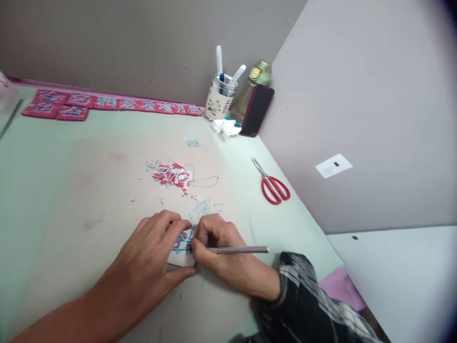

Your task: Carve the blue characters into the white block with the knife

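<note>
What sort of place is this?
Likely a pale green craft desk: a slim silver pen-shaped tool in the right hand, a pile of red and white shavings, and red-handled metal scissors.

Soft light, dark corner

The table is evenly lit, the back wall at twelve o'clock dimmer. Shadow is cast beneath the sleeve at five. Detail is softened; the two-o'clock corner is blackened.

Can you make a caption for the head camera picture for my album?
Left hand steadies a marked white piece, right hand grips a silver tool, scraps beyond.
</note>
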### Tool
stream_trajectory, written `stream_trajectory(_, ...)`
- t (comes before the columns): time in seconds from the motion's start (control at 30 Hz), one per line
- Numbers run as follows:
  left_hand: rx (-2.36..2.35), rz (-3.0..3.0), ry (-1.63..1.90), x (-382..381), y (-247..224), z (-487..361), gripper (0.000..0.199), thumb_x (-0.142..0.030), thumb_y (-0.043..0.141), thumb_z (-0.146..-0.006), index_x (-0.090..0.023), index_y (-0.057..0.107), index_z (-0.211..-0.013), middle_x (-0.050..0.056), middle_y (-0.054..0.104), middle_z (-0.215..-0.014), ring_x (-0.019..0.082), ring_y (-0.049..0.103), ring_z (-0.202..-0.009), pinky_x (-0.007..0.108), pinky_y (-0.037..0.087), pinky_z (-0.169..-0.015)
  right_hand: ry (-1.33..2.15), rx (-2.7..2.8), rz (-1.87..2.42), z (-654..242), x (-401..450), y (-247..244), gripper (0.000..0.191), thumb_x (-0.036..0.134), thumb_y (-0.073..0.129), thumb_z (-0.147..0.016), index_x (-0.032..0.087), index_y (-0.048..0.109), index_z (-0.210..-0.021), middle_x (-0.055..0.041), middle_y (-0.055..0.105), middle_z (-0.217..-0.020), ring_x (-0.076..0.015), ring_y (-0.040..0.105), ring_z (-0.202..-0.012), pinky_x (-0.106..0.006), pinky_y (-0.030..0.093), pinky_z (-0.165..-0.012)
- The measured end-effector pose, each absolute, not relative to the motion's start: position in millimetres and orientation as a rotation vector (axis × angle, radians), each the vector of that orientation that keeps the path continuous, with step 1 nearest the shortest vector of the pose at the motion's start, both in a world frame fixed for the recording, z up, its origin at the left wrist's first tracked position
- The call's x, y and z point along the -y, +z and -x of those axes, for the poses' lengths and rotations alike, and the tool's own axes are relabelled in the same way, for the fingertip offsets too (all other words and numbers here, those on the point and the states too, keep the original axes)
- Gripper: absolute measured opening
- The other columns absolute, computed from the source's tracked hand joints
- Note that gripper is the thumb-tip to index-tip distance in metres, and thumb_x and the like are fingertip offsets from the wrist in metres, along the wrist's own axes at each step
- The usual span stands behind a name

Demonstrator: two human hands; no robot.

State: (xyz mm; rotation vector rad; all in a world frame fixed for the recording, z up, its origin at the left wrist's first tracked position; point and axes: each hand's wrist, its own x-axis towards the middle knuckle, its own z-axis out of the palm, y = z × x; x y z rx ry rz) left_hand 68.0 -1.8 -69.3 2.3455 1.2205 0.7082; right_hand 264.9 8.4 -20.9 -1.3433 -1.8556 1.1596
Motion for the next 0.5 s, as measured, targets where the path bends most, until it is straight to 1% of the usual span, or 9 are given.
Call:
stream_trajectory(0.13, -1.273, -2.314, 0.782, 2, -76, -66, 0.055, -0.035, 0.073, -0.085, -0.029, 0.048, -0.134, 0.008, 0.061, -0.123, 0.034, 0.061, -0.111, 0.050, 0.051, -0.094, 1.166, 1.842, 1.314, -262, -10, -22, 0.028, 0.009, 0.061, -0.078, 0.023, 0.039, -0.066, 0.0073, 0.045, -0.063, -0.0123, 0.044, -0.066, -0.026, 0.036, -0.071)
stream_trajectory(0.23, -1.291, -2.295, 0.757, 1, -81, -64, 0.058, -0.040, 0.065, -0.088, -0.032, 0.044, -0.141, 0.008, 0.063, -0.124, 0.035, 0.063, -0.112, 0.051, 0.053, -0.092, 1.183, 1.811, 1.292, -261, -11, -24, 0.031, 0.010, 0.062, -0.078, 0.023, 0.038, -0.065, 0.0092, 0.041, -0.060, -0.0112, 0.040, -0.061, -0.025, 0.035, -0.067)
stream_trajectory(0.3, -1.318, -2.284, 0.748, 0, -84, -62, 0.062, -0.042, 0.063, -0.089, -0.032, 0.040, -0.145, 0.010, 0.062, -0.129, 0.037, 0.062, -0.117, 0.054, 0.052, -0.097, 1.193, 1.787, 1.279, -260, -11, -24, 0.033, 0.010, 0.064, -0.078, 0.023, 0.037, -0.064, 0.0099, 0.039, -0.059, -0.0106, 0.039, -0.058, -0.025, 0.034, -0.065)
stream_trajectory(0.4, -1.357, -2.252, 0.701, -1, -88, -57, 0.070, -0.044, 0.064, -0.089, -0.031, 0.035, -0.151, 0.010, 0.058, -0.137, 0.037, 0.060, -0.124, 0.056, 0.050, -0.105, 1.206, 1.738, 1.304, -256, -11, -22, 0.034, 0.008, 0.066, -0.077, 0.022, 0.038, -0.062, 0.0107, 0.039, -0.056, -0.0094, 0.038, -0.056, -0.023, 0.033, -0.060)
stream_trajectory(0.5, -1.398, -2.219, 0.707, -1, -88, -50, 0.070, -0.050, 0.066, -0.089, -0.031, 0.037, -0.150, 0.009, 0.059, -0.134, 0.037, 0.063, -0.117, 0.056, 0.053, -0.101, 1.250, 1.645, 1.376, -248, -8, -18, 0.033, 0.010, 0.070, -0.077, 0.021, 0.043, -0.062, 0.0112, 0.042, -0.055, -0.0083, 0.038, -0.053, -0.022, 0.031, -0.055)
